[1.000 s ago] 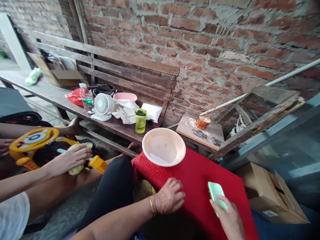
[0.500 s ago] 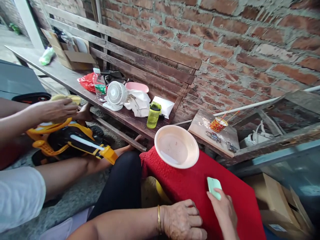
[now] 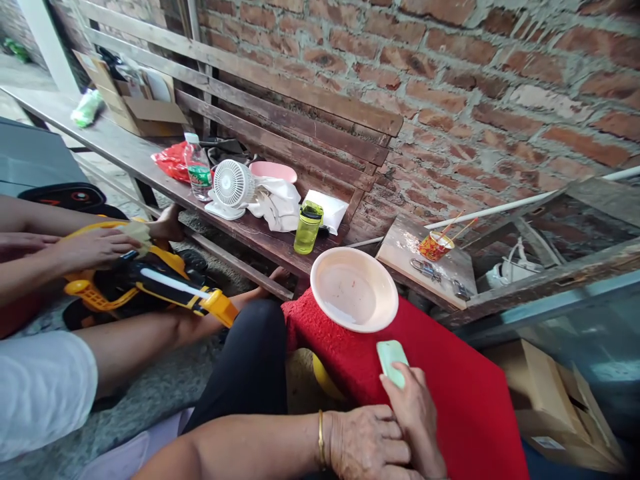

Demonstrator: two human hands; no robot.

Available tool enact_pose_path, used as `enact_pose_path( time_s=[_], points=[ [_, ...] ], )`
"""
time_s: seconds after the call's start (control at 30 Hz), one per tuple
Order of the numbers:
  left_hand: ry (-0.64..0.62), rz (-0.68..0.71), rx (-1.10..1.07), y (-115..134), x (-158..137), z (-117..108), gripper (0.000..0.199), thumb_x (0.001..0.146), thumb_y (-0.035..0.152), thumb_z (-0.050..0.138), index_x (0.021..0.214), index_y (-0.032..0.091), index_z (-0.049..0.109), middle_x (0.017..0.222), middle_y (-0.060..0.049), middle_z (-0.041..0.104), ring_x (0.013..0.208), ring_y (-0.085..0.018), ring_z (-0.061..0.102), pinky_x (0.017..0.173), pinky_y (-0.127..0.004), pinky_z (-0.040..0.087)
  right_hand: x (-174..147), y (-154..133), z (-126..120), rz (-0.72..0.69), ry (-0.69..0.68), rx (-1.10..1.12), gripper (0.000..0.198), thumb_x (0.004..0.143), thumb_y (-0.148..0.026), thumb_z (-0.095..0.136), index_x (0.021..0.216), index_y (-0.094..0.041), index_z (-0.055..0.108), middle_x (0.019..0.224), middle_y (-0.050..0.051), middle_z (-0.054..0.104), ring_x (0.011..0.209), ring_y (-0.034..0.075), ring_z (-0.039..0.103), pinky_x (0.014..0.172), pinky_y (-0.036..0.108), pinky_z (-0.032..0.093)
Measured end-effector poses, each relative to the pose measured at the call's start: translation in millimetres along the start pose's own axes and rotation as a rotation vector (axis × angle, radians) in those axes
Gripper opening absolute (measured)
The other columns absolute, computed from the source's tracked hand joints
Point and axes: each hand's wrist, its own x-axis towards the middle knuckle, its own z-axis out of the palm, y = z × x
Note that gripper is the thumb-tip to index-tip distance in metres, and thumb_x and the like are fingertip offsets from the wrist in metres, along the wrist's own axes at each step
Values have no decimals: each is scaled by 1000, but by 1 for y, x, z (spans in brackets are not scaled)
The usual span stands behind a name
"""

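My right hand (image 3: 410,407) grips a pale green, flat block with rounded corners (image 3: 391,360), held just above or against a red cloth (image 3: 465,393). Whether the block is a bar of soap or a brush seen from behind, I cannot tell. My left hand (image 3: 367,440), with a gold bangle on its wrist, lies on the near part of the cloth. Its fingers are curled down against the fabric and their tips are hidden. Both hands meet near the bottom. A pale pink basin (image 3: 354,290) with shallow water stands at the cloth's far end.
Beyond the basin, a wooden bench (image 3: 295,257) holds a green bottle (image 3: 308,228), a white fan (image 3: 233,185) and a water bottle (image 3: 199,170). At left, another person's hand (image 3: 100,248) is over a yellow-black toy vehicle (image 3: 175,287). A cardboard box (image 3: 555,393) sits at right.
My right hand has moved left with the pale green block, closer to my left hand. My left hand has barely shifted. The other person's hand at left has lowered.
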Motion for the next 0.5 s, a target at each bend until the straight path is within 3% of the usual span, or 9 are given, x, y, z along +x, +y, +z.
enact_pose_path(
  time_s=[0.07,0.13,0.27,0.37,0.5],
  points=[
    [38,-13,-8,1,1,-4,21,101,36,60,115,23,70,79,2,62,67,-13,54,72,-33,41,1,20,-10,127,22,-46,48,86,-55,50,119,-27,71,108,8,62,88,28,68,71,39,51],
    [77,-24,-16,3,2,-5,22,102,36,59,113,22,72,76,3,61,65,-13,53,72,-33,41,-2,23,-11,142,32,2,49,86,-57,51,117,-26,71,107,8,62,89,28,68,71,39,51],
    [72,-3,-8,3,3,2,20,101,38,61,105,24,74,69,4,58,64,-14,52,74,-34,42,-10,-17,12,-80,18,179,41,86,-52,54,112,-26,70,107,7,64,93,25,68,77,34,53],
    [62,8,4,2,2,6,20,99,41,64,99,24,74,67,4,56,64,-14,53,73,-34,42,-9,-37,22,-146,-32,144,38,88,-48,54,116,-28,70,108,5,63,93,23,68,78,33,52],
    [78,-3,-9,5,2,1,23,100,41,63,108,22,72,68,5,56,60,-13,51,67,-33,41,-3,0,1,83,-9,-58,45,90,-51,50,124,-28,68,112,7,61,91,24,67,76,35,51]
  ],
)
